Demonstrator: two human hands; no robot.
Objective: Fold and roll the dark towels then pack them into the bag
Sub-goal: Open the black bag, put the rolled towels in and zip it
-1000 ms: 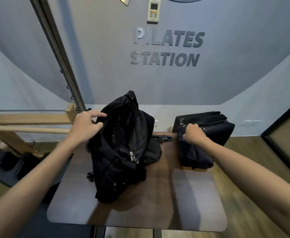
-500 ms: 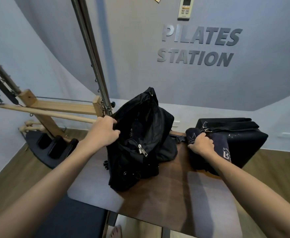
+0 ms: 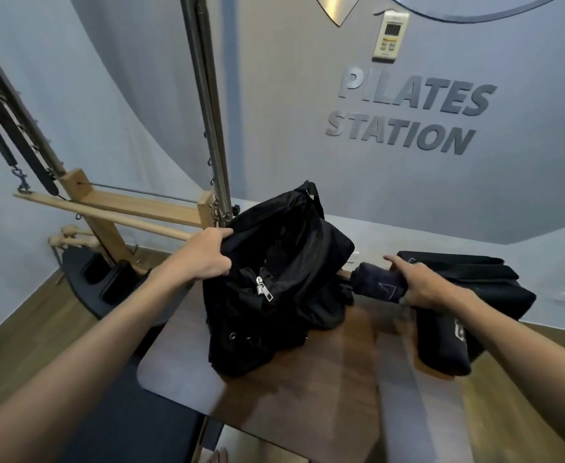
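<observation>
A brown wooden desk (image 3: 308, 406) stands before a grey wall lettered PILATES STATION (image 3: 408, 118), wooden pilates apparatus (image 3: 114, 208) at left. The black bag (image 3: 281, 282) stands open on the desk; its dark interior is hard to make out. The left hand (image 3: 207, 255) grips its rim. The right hand (image 3: 425, 285) holds a rolled dark towel (image 3: 378, 285) (long axis pointing left toward the bag), above another roll (image 3: 441, 342) lying on the desk.

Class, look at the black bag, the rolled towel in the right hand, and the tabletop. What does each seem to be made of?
Black bag: likely woven synthetic fabric with a slight sheen; it slumps and creases, and has a metal zip pull.
Rolled towel: soft, matte, fuzzy cloth, probably terry.
Tabletop: brown wood grain with a smooth glossy finish; wood or laminate, cannot tell.
</observation>
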